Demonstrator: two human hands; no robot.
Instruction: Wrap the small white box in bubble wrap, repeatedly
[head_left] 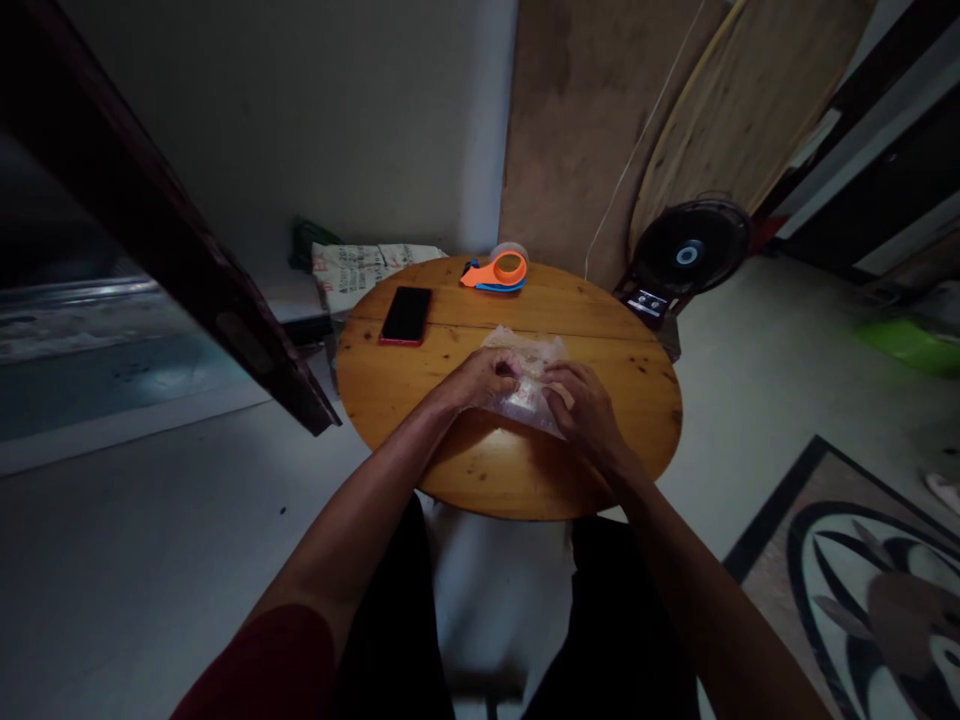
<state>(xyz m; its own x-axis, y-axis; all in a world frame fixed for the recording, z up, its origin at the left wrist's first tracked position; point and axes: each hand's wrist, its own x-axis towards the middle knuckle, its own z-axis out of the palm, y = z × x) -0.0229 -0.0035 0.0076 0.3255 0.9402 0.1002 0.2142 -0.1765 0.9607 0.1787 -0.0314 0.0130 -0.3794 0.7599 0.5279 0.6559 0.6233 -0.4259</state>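
Note:
A piece of clear plastic that looks like bubble wrap [529, 400] lies crumpled on the round wooden table [495, 480], between my two hands. At its left side, my left hand [486, 378] is closed, thumb and fingers pinching the plastic. My right hand [589, 405] has its fingers curled onto the right side, with the thumb lower down and apart from the fingertips. Faint reddish marks show in the middle of the plastic; whether anything is wrapped inside I cannot tell.
An orange and blue tape dispenser [495, 272] stands near the table's far edge. A dark phone with a red edge [406, 316] lies at the far left. Beyond the right edge is a black fan [686, 250]. A printed sack [360, 270] is behind the table.

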